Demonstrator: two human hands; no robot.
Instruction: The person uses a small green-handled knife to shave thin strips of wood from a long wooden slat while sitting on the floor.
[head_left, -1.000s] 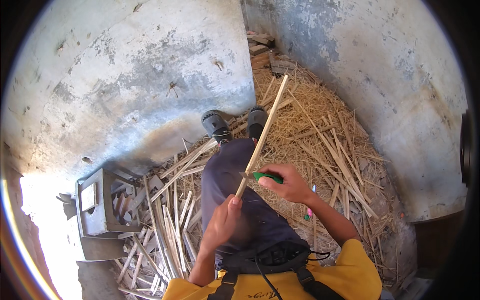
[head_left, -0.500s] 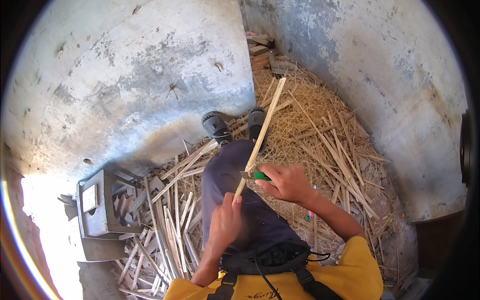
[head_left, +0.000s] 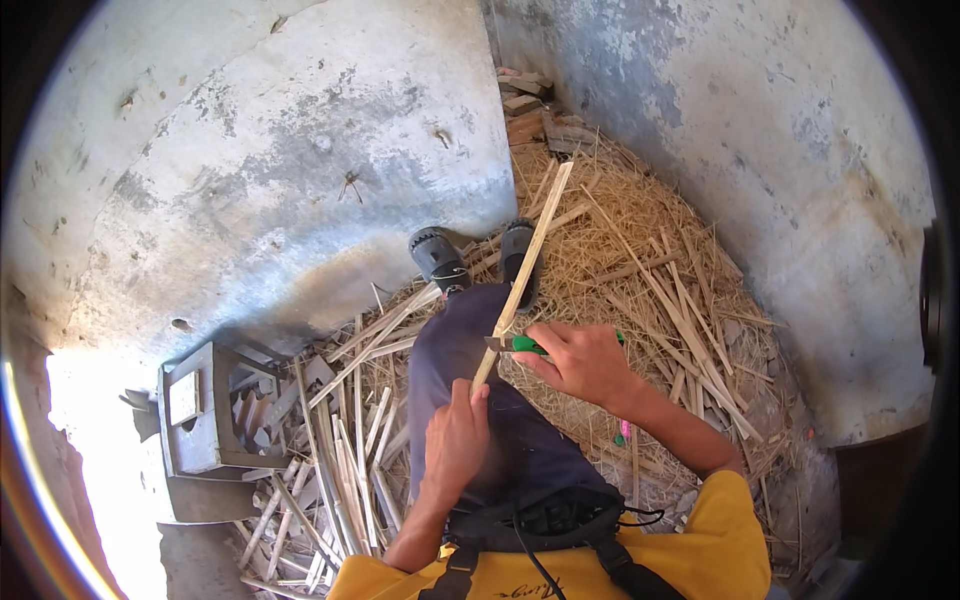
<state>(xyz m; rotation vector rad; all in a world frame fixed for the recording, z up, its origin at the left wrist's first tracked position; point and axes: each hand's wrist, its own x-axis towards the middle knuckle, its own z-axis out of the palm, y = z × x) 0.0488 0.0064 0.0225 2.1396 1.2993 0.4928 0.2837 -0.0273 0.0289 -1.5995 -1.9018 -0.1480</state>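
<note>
A long pale strip of split bamboo or wood (head_left: 535, 245) slants up and away over my lap. My left hand (head_left: 456, 442) is closed round its near end. In my right hand (head_left: 582, 366) is a knife with a green handle (head_left: 528, 345), the fingers wrapped round it. Its short dark blade (head_left: 494, 344) lies across the strip, touching it a little beyond my left fingers. The strip's far end hangs above the straw, free of both hands.
Straw-like shavings (head_left: 620, 230) and loose strips (head_left: 690, 330) cover the floor ahead and to the right. More strips (head_left: 350, 460) lie at my left, beside a grey wooden stool (head_left: 200, 410) on its side. Weathered walls (head_left: 330, 120) rise ahead. My shoes (head_left: 437, 255) rest near the wall.
My right hand has turned slightly, so more of the green handle shows. The blade stays at about the same place on the strip, and my left hand keeps its grip.
</note>
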